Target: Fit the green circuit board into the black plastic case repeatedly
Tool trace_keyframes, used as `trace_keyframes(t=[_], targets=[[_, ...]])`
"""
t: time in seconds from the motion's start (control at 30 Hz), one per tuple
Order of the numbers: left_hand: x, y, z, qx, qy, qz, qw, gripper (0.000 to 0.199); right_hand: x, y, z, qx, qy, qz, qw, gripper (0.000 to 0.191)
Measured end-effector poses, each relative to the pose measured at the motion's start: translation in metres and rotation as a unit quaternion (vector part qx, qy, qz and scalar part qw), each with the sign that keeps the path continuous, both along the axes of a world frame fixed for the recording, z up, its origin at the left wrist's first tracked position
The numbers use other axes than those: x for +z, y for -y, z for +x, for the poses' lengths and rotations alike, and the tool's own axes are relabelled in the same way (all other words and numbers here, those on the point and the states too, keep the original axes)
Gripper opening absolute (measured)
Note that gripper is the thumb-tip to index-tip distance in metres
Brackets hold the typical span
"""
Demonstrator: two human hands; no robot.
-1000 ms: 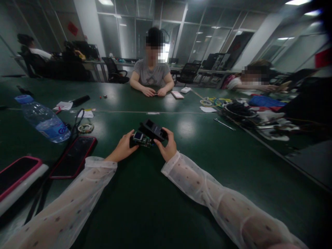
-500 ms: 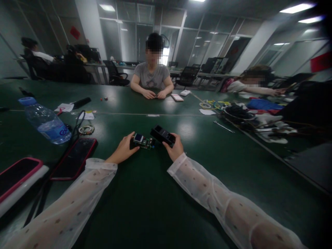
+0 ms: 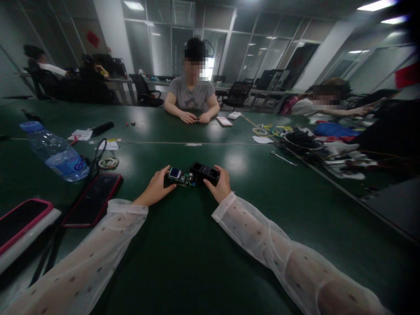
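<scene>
My left hand [image 3: 158, 185] grips the left end of a green circuit board [image 3: 185, 180] that carries a small screen [image 3: 175, 173]. Thumb and fingers lie on opposite edges of the board. In my right hand [image 3: 221, 183] is a black plastic casing [image 3: 205, 172], pinched at its right end between thumb and fingers. The casing's left end meets or overlaps the board's right end; whether they touch I cannot tell. Both are just over the green table [image 3: 183, 245].
Left of my arm lie a red-edged phone [image 3: 93, 199], a pink-cased phone [image 3: 24, 218] and a water bottle [image 3: 55, 153]. To the right are a wrench [image 3: 284, 158] and a heap of cables [image 3: 305, 144]. A person [image 3: 192, 94] sits opposite, hands on the table.
The black casing in my right hand has tilted to lie more level and moved closer to the board. My left hand has hardly moved.
</scene>
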State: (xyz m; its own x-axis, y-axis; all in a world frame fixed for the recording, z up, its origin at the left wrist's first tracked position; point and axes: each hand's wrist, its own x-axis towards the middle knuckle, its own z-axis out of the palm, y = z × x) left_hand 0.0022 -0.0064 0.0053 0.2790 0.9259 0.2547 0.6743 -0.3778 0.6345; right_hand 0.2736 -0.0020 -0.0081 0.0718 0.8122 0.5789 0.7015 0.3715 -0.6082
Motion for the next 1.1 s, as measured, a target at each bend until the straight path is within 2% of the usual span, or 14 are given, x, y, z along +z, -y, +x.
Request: trace_keyframes(t=[0.5, 0.8, 1.1], targets=[[-0.002, -0.002, -0.001, -0.003, 0.000, 0.006, 1.000, 0.074, 0.000, -0.007, 0.005, 0.115, -0.059, -0.074, 0.989, 0.046], [-0.003, -0.002, -0.002, -0.002, -0.002, 0.007, 1.000, 0.074, -0.004, -0.011, 0.008, 0.094, -0.055, -0.031, 0.994, 0.044], [-0.002, -0.002, -0.002, 0.002, 0.003, -0.004, 1.000, 0.075, -0.004, -0.013, 0.009, 0.093, -0.092, -0.062, 0.989, 0.052]])
